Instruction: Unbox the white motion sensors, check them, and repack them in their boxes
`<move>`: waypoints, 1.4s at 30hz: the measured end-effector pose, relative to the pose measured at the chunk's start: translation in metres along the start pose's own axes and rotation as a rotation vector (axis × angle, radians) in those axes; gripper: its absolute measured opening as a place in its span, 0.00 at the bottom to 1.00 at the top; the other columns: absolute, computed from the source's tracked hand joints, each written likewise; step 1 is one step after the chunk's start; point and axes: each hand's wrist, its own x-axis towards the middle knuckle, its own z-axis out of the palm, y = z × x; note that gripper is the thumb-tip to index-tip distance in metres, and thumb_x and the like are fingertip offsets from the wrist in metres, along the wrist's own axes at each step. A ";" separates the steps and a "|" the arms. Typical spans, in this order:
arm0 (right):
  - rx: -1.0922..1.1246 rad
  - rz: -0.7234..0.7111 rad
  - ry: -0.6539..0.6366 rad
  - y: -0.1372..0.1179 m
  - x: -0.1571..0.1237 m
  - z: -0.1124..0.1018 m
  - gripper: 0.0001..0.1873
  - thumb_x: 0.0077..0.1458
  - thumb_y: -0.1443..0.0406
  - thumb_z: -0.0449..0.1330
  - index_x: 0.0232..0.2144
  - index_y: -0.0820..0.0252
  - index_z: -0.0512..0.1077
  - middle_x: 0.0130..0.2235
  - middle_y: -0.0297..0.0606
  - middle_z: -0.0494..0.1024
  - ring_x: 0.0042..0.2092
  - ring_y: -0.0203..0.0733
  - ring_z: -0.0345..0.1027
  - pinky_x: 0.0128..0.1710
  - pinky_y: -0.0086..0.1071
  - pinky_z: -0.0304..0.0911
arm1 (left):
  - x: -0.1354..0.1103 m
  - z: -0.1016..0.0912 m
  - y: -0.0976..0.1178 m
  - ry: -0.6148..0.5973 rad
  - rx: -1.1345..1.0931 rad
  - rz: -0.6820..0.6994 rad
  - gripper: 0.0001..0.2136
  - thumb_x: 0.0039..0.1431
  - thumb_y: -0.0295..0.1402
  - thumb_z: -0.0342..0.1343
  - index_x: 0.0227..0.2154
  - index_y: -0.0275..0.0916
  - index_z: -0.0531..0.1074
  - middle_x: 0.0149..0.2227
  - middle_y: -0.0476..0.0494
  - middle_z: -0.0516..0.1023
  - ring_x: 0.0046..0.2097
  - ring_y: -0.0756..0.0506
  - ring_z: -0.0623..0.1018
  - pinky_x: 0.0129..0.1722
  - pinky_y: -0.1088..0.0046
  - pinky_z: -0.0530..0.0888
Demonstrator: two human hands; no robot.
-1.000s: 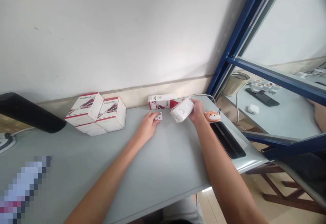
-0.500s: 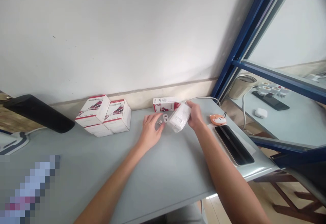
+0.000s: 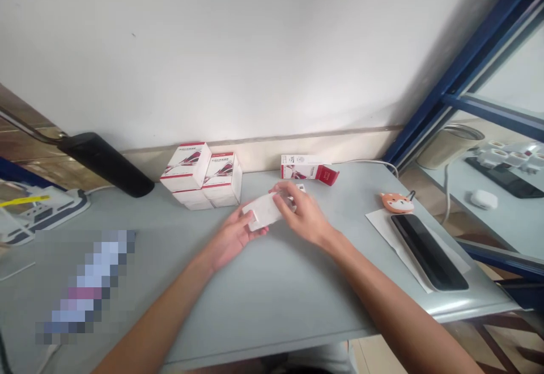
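Note:
Between both hands, above the grey table, is a white rectangular block (image 3: 262,212) in a clear plastic wrap; its exact kind does not show. My left hand (image 3: 232,235) grips its left end from below, thumb on top. On the right end lies my right hand (image 3: 304,212), fingers curled over the top and far side. Just behind the right fingers a small white piece (image 3: 301,187) is partly visible on the table. Farther back, a red and white carton (image 3: 300,169) lies on its side with its red flap open to the right.
Several red and white cartons (image 3: 187,164) are stacked left of centre by the wall. A black cylinder (image 3: 108,164) and a power strip (image 3: 55,215) are at the left. An orange animal-faced item (image 3: 397,203) and a phone (image 3: 429,252) lie right, beside a blue-framed window (image 3: 450,88).
My left hand has left the small loose pieces and taken hold of the white block. The right hand has brought the block leftward and nearer. The camera view has shifted left.

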 end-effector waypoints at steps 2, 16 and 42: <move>-0.088 -0.091 0.051 -0.004 -0.006 0.008 0.10 0.71 0.56 0.56 0.48 0.51 0.72 0.48 0.38 0.81 0.43 0.43 0.74 0.37 0.36 0.65 | -0.004 -0.005 0.001 -0.020 -0.088 -0.015 0.19 0.68 0.42 0.61 0.58 0.39 0.75 0.55 0.35 0.80 0.47 0.40 0.81 0.46 0.62 0.79; -0.197 -0.409 0.724 0.000 -0.009 0.017 0.08 0.70 0.60 0.58 0.37 0.54 0.73 0.32 0.33 0.75 0.31 0.37 0.69 0.29 0.33 0.64 | -0.003 0.004 -0.007 -0.245 -0.242 -0.197 0.31 0.72 0.53 0.50 0.62 0.30 0.71 0.59 0.24 0.78 0.50 0.31 0.83 0.49 0.59 0.76; -0.244 -0.087 0.372 0.038 0.012 0.004 0.07 0.71 0.60 0.55 0.47 0.51 0.72 0.58 0.43 0.78 0.66 0.53 0.65 0.65 0.57 0.59 | -0.011 -0.014 0.017 -0.075 -0.385 -0.065 0.19 0.57 0.35 0.59 0.51 0.39 0.76 0.58 0.31 0.80 0.45 0.35 0.84 0.48 0.56 0.77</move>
